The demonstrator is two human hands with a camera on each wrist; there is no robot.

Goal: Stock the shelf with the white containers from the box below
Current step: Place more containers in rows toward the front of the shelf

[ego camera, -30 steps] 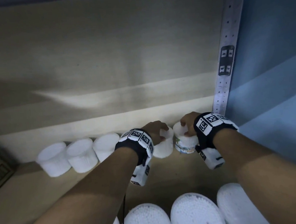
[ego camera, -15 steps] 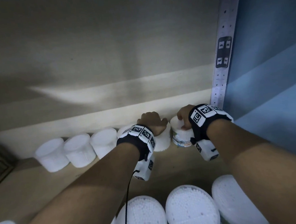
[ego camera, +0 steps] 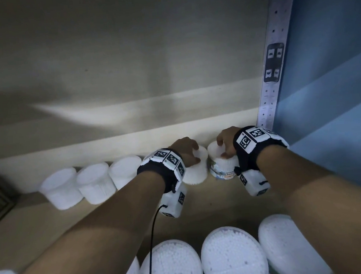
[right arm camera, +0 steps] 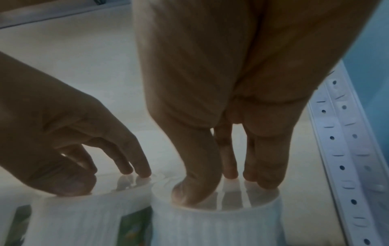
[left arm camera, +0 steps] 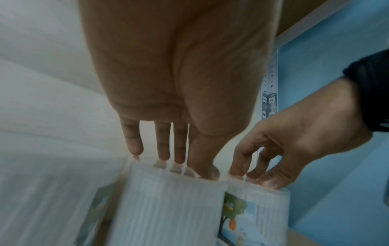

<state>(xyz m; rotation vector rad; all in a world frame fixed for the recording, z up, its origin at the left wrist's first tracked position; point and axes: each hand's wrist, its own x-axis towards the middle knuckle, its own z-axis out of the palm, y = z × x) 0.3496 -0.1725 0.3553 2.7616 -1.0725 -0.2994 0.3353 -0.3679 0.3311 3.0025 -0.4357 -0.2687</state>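
- Pale beige board forms the back wall [ego camera: 127, 65] of the shelf [ego camera: 212, 203], and a blue side panel [ego camera: 331, 83] is seen on the right.
- A perforated metal upright [ego camera: 274, 51] is fixed in the right rear corner, with a dark marker tag [ego camera: 273, 63] on it.
- Three large white tubs [ego camera: 234, 259] with bead-like contents are seen at the near bottom edge, closest to the camera.
- A row of white containers is lined along the back of the shelf; three of them [ego camera: 95, 185] stand to the left of the hands, close beside one another.
- The fifth container in the row [ego camera: 195, 170] is held from above by the left hand [ego camera: 185, 152]; its fingers [left arm camera: 162, 141] are spread and hooked down over the far rim, with the thumb on the near rim, so the tub is clamped at its top.
- The last container on the right [ego camera: 222, 166], bearing a printed label, stands just beside the fifth one, near the upright.
- It is held by the right hand [ego camera: 227, 142] in the same way: fingers [right arm camera: 265, 163] are pressed on the far part of the lid and the thumb on the near part, curled round the top.
- Both containers rest upright on the shelf, side by side; from the wrist views they appear to touch.
- Black wristbands with white marker blocks are worn on both wrists, and a thin black cable [ego camera: 152, 241] hangs from the left one.
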